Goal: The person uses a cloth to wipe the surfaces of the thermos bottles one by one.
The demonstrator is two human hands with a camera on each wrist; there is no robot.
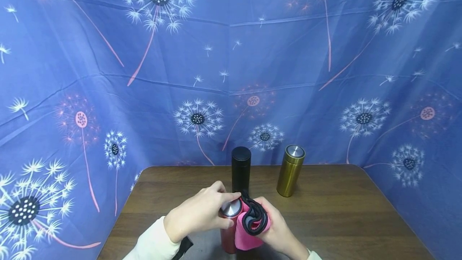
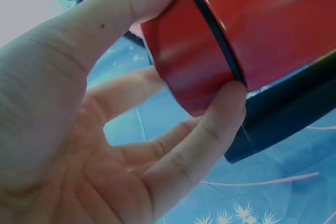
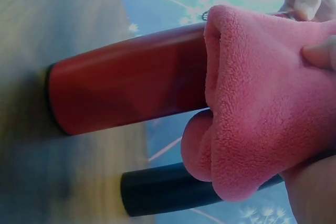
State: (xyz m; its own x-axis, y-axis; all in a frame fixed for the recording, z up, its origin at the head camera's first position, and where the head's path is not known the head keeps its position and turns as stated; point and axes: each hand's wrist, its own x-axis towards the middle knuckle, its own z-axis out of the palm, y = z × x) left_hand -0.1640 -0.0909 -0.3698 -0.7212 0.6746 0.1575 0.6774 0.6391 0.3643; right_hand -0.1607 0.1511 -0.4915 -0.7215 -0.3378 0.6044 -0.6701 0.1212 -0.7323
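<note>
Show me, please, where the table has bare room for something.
Free: table right of the gold bottle; also left of the black bottle, behind the left hand. Crowded: front middle: that hand, right hand, red bottle, pink cloth.

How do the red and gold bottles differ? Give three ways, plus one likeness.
The left hand grips the red bottle by its lid; no hand touches the gold bottle. The gold bottle stands farther back on the table than the red bottle. In the head view, a pink cloth partly hides the red bottle; the gold bottle is fully visible. Both are cylinders with silvery tops.
</note>
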